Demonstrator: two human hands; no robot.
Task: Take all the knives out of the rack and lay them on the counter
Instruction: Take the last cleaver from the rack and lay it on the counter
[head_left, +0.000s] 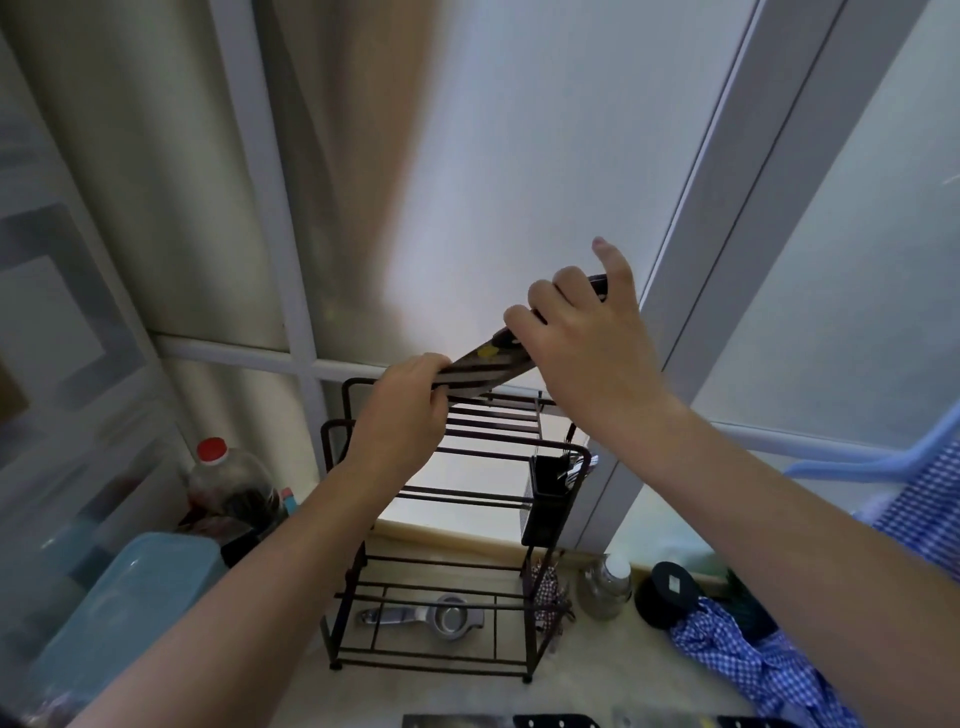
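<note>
A dark wire rack (519, 457) stands on the pale counter (467, 696) by the window. Above its top I hold one knife (488, 366) with both hands; it has a broad steel blade with a yellow sticker and a black handle. My right hand (587, 332) is closed around the handle, with the index finger sticking up. My left hand (405, 410) pinches the blade's tip end. The knife slants up to the right, clear of the rack's slots. At the bottom edge of the view, black-handled knives (556, 721) lie on the counter.
A black utensil cup (548, 493) hangs on the rack's right side. A metal squeezer (431, 618) lies on the rack's lowest shelf. A red-capped bottle (228, 483) and a blue tub (130, 608) stand left; a metal bottle (608, 587), black jar (667, 592) and checked cloth (737, 660) sit right.
</note>
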